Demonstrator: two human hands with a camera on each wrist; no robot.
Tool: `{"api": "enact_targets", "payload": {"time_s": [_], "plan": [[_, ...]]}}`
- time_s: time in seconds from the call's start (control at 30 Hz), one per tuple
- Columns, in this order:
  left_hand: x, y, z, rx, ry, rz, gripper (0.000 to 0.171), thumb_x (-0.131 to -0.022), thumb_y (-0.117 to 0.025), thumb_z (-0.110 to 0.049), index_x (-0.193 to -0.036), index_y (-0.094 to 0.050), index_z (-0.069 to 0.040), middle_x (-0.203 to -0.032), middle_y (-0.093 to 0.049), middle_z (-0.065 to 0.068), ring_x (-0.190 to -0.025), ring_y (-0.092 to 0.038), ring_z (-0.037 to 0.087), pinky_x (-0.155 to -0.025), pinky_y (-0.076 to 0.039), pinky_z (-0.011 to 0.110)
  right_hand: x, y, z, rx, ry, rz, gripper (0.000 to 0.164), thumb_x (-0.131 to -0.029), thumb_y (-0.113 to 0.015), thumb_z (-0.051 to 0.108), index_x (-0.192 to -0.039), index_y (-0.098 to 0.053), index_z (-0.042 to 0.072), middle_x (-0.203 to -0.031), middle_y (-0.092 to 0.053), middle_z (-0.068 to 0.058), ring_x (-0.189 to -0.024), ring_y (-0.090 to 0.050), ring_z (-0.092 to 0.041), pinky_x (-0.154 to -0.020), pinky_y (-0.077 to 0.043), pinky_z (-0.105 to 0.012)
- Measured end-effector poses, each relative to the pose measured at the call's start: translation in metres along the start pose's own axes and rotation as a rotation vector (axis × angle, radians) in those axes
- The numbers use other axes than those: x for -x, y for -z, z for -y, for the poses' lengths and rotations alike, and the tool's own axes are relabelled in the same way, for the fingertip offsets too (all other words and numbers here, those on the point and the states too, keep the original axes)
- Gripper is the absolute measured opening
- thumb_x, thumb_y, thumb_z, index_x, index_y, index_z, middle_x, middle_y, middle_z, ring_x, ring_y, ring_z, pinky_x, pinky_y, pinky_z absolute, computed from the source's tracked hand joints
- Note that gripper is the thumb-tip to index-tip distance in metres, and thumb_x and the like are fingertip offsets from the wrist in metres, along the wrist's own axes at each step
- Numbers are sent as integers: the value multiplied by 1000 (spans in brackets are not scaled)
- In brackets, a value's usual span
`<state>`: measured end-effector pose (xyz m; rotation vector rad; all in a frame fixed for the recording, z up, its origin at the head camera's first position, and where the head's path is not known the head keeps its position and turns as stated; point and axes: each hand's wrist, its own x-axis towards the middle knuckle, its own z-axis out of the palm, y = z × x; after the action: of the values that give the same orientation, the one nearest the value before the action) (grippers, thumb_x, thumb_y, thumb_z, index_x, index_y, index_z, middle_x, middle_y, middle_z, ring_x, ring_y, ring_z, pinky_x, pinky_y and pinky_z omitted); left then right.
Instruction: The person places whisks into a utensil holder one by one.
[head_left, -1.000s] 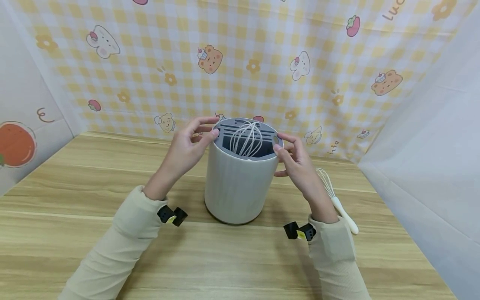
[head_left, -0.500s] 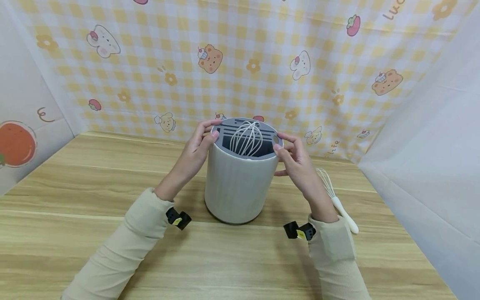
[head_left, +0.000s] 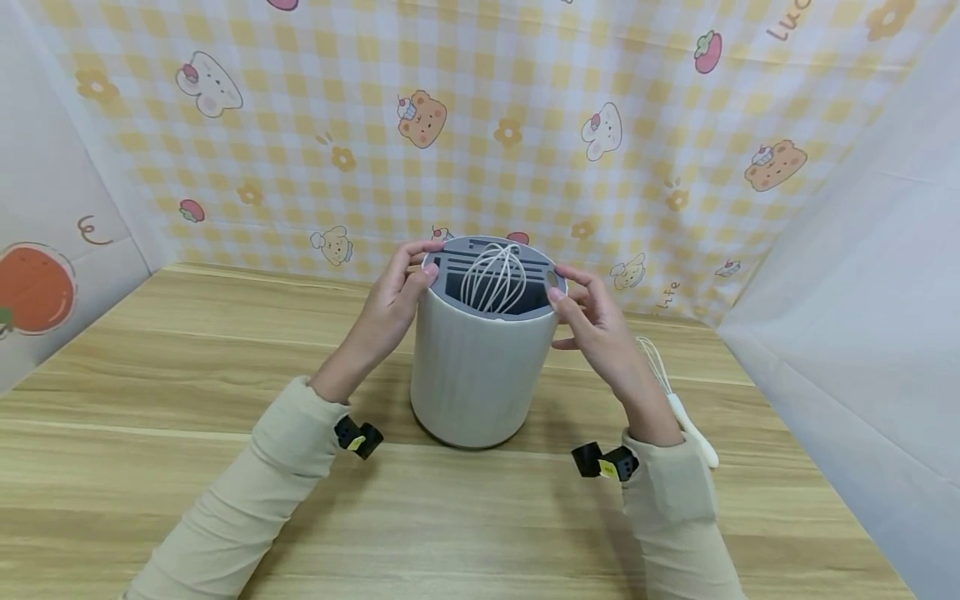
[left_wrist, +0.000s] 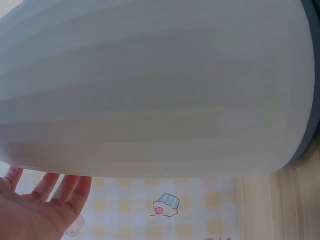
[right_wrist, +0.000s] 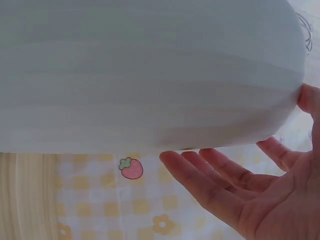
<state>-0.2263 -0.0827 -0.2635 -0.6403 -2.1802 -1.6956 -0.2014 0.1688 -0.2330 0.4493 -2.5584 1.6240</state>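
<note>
A tall pale grey utensil holder [head_left: 480, 375] stands upright on the table, filling much of both wrist views. Its top carries a dark grey slotted insert [head_left: 459, 248]. Out of the large front opening pokes the wire head of a whisk [head_left: 493, 279], its handle hidden inside. My left hand [head_left: 390, 296] grips the left rim, thumb at the front and fingers behind. At the right rim, my right hand [head_left: 600, 325] holds on with thumb and index finger by the edge; its other fingers reach along the side, as the right wrist view shows.
A second whisk with a white handle [head_left: 692, 429] lies on the wooden table [head_left: 465, 517], partly covered by my right forearm. Behind the holder hangs a yellow checked cloth [head_left: 495, 183]. White side panels [head_left: 862, 333] border the table.
My left hand has moved slightly right and settled closer against the holder's rim, its fingers lying flatter together. The right hand and the holder keep nearly the same place.
</note>
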Motion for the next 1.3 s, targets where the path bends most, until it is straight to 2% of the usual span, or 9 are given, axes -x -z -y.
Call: {"api": "enact_targets", "payload": {"time_s": [0.17,0.33,0.5,0.67,0.83,1.03,1.3], "plan": [[0,0,0,-9,-2,-3,41,-98,-37,-31,-135,-41,-16,-140,-43,6,-117,-48,26,-99,-40,47,3,10,1,102,28,-24,50,-95,-49,38,-141,-39,22,-126,-51,-14,-110,-56,-29,-85,-52,-45],[0,0,0,-13,-2,-2,41,-98,-37,-32,-135,-41,-15,-140,-42,6,-118,-47,26,-99,-39,47,5,26,-4,208,62,-101,52,-94,-51,38,-141,-39,18,-131,-52,-17,-112,-55,-33,-88,-47,-47],[0,0,-1,-11,-4,-1,41,-98,-37,-31,-135,-40,-15,-141,-42,5,-118,-47,25,-99,-40,47,7,45,-9,267,0,-167,60,-92,-52,43,-143,-36,17,-137,-44,-21,-119,-47,-39,-95,-40,-56],[0,0,-1,-10,-2,-1,41,-98,-37,-31,-135,-40,-15,-141,-41,5,-118,-47,25,-98,-40,47,11,64,-18,324,-58,-206,63,-92,-53,42,-144,-34,14,-140,-38,-25,-123,-40,-45,-97,-37,-59],[0,0,0,-9,7,1,41,-97,-37,-32,-135,-40,-16,-140,-42,6,-118,-47,26,-98,-40,48,14,84,-33,422,-162,-190,66,-92,-51,46,-144,-34,10,-142,-36,-27,-126,-38,-47,-98,-35,-61],[0,0,-1,-5,10,3,42,-98,-36,-33,-135,-40,-16,-140,-42,6,-119,-47,26,-99,-40,48,15,102,-54,524,-278,-121,71,-93,-46,49,-144,-29,4,-140,-33,-34,-125,-34,-51,-96,-35,-62],[0,0,-2,-4,12,-4,41,-97,-37,-33,-135,-40,-16,-139,-43,7,-117,-47,26,-98,-41,47,17,115,-72,550,-373,-67,69,-94,-46,44,-143,-28,-1,-138,-32,-37,-126,-30,-54,-96,-33,-63]]}}
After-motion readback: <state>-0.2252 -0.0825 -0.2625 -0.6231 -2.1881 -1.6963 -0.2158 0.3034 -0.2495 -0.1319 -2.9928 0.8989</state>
